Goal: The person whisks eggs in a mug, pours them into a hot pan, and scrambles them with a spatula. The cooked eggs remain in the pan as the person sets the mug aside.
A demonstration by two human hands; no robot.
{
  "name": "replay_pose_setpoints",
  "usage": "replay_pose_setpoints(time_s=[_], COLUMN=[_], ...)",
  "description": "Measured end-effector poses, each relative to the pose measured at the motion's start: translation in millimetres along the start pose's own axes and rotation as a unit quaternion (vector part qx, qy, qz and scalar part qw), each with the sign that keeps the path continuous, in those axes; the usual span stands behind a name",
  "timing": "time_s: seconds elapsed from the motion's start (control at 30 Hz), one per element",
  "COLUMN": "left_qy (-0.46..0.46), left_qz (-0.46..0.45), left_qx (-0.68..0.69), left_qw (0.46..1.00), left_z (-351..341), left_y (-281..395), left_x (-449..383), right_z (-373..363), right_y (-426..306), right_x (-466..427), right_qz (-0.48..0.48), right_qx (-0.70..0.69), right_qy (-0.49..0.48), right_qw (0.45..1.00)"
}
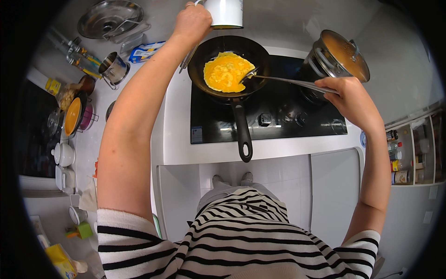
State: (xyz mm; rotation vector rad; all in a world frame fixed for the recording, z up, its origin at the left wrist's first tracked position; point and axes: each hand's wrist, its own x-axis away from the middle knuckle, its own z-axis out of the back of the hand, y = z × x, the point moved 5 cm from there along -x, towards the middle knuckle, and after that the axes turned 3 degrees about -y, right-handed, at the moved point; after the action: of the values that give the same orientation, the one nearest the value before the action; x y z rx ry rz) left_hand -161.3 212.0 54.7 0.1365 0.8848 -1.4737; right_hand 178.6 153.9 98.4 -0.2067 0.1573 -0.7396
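My left hand (193, 21) grips a white mug with a dark rim (224, 13), tipped over the far side of a black frying pan (228, 43). A thin strand hangs below the mug's rim. Beneath that hand a thin metal handle (188, 60) shows beside the pan; whether I hold it is unclear. Partly set yellow egg (228, 71), with runny patches, lies in the pan. In my right hand (345, 97) is a long-handled metal turner (285, 81), its head at the egg's right edge. The pan's black handle (242, 129) points towards me.
The pan stands on a black glass cooktop (216, 118) with knobs. A lidded pot (345, 55) is behind my right hand. On the left counter are a steel cup (114, 68), a blue packet (144, 51) and a white lidded jar (63, 154). Bottles fill a shelf (404, 157) at right.
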Motion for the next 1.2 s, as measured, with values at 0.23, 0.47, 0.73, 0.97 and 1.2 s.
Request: replay_pose_setpoints(time_s=[0.23,0.47,0.73,0.97,1.2], left_qy=[0.002,0.008,0.003,0.011,0.014], left_qz=[-0.003,-0.005,0.003,-0.011,-0.007], left_qx=[0.009,0.0,-0.012,0.004,-0.002], left_qw=[1.0,1.0,1.0,1.0,1.0], left_z=[3,3,-1,-3,2], left_y=[0,1,-2,-2,0], left_x=[3,4,5,3,4], right_z=[-24,-43,4,29,15], right_y=[20,11,12,5,15], right_x=[-43,-57,-17,5,-13], right_qz=[0.021,0.036,0.01,0.025,0.05], right_qx=[0.0,-0.04,-0.063,0.047,0.088], right_qy=[-0.014,0.026,0.057,0.068,0.04], right_qw=[1.0,0.998,0.996,0.996,0.994])
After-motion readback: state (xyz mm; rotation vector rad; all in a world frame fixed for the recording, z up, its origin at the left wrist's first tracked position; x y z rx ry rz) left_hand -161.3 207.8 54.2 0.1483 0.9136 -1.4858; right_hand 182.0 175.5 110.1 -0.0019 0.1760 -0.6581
